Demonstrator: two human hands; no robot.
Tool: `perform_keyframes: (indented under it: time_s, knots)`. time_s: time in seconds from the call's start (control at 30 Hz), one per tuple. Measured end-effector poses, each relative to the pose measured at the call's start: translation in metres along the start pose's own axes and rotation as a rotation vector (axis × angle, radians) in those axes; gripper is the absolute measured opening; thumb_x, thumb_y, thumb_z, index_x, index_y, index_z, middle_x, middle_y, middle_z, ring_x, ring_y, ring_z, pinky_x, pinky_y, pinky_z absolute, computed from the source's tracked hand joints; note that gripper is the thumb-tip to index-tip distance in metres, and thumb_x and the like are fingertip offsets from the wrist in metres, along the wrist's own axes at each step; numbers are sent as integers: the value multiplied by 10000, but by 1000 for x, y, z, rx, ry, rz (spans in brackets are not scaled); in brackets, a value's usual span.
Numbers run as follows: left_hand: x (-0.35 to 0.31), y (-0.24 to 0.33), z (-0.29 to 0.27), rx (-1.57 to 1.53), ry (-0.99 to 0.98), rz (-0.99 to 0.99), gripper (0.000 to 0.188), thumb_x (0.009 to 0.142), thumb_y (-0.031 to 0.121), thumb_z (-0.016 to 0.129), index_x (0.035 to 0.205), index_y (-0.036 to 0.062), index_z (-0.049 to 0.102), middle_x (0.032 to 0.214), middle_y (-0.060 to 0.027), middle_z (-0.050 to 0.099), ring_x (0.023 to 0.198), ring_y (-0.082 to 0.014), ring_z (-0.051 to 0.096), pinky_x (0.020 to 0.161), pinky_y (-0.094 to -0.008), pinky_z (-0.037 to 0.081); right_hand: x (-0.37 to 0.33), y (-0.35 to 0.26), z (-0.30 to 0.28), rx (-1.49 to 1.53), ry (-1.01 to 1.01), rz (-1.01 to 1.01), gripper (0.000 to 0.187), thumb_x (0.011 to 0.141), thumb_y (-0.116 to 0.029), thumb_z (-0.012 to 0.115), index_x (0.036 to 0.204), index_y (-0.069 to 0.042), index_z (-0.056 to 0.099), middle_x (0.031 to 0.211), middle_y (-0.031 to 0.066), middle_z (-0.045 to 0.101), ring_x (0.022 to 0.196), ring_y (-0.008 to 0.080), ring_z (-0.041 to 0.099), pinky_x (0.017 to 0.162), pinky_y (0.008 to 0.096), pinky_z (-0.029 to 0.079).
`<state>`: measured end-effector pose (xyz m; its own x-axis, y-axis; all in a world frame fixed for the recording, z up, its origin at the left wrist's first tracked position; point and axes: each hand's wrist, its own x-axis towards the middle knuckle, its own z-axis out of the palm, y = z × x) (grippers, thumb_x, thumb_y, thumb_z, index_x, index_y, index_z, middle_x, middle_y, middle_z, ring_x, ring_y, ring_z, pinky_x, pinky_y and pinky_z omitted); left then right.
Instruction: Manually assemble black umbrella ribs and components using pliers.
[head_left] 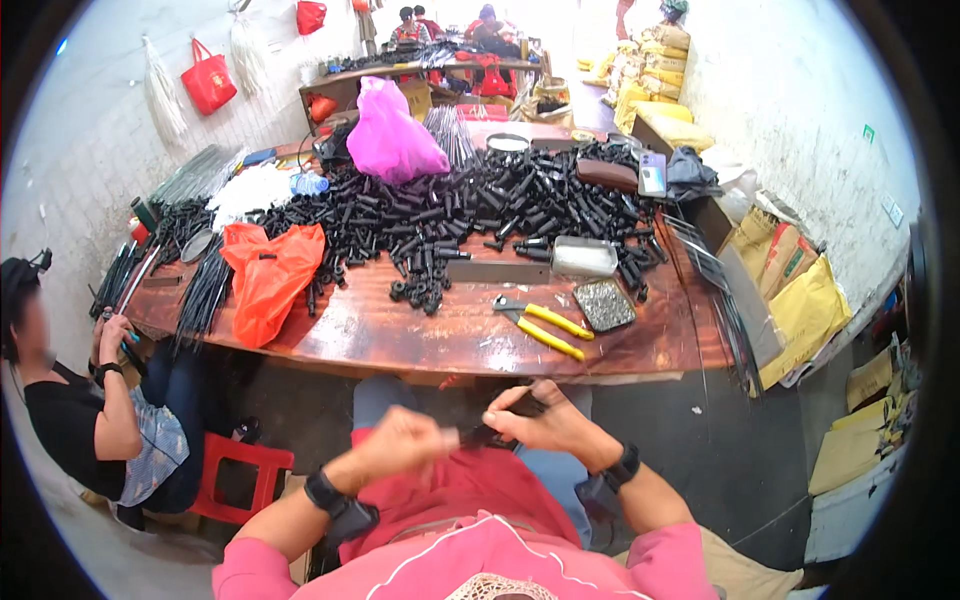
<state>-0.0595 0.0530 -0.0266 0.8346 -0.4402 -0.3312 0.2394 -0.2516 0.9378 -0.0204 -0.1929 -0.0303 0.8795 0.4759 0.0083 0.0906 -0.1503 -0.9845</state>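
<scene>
Over my lap, in front of the table edge, my right hand (545,418) is closed around a black tubular plastic part (527,404). My left hand (408,440) is beside it, smeared by motion, its fingers curled in and pointing at the dark end of that part. Whether the left fingers pinch a small piece is too blurred to see. On the table beyond lie yellow-handled pliers (545,326), a square tin of small metal pieces (605,304) and a clear rectangular box (585,256). Behind them spreads a big heap of similar black parts (500,200).
An orange bag (270,275) and a purple bag (395,135) rest on the wooden table (420,335). A phone (652,174) stands at the right. At my left a co-worker (90,400) handles thin rods near a red stool (240,475). Yellow sacks (810,320) line the right wall.
</scene>
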Motion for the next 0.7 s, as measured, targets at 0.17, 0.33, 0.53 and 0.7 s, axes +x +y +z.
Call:
perform_keyframes:
  time_s: [0.17, 0.33, 0.53, 0.7]
  knots:
    - [25, 100, 21, -241, 342, 658, 429, 939, 132, 592, 1329, -15, 490, 1050, -60, 637, 845, -110, 621, 735, -243, 494, 19, -21, 20, -231, -286, 278, 275, 819, -213, 645, 719, 42, 620, 572, 89, 617, 445, 181, 585, 456, 338, 477]
    - [25, 125, 25, -346, 326, 680, 570, 961, 168, 587, 1457, 18, 349, 972, -18, 601, 793, -89, 600, 695, -231, 483, 21, -13, 30, -229, -453, 153, 357, 787, -306, 739, 803, 32, 626, 631, 107, 635, 518, 179, 617, 510, 320, 511]
    - [42, 109, 6, -342, 329, 623, 595, 978, 244, 583, 1477, 44, 328, 911, 13, 583, 750, -63, 566, 647, -199, 456, 49, -100, -26, 209, 34, -91, 234, 881, -137, 710, 1051, 19, 674, 867, 42, 693, 692, 48, 600, 544, 212, 467]
    - [61, 114, 4, -296, 211, 613, 520, 994, 240, 556, 1440, 33, 386, 944, -4, 592, 754, -54, 552, 635, -196, 453, 79, -112, -27, 375, 144, -253, 222, 848, -88, 743, 1002, 55, 671, 828, 60, 691, 645, 74, 609, 532, 202, 495]
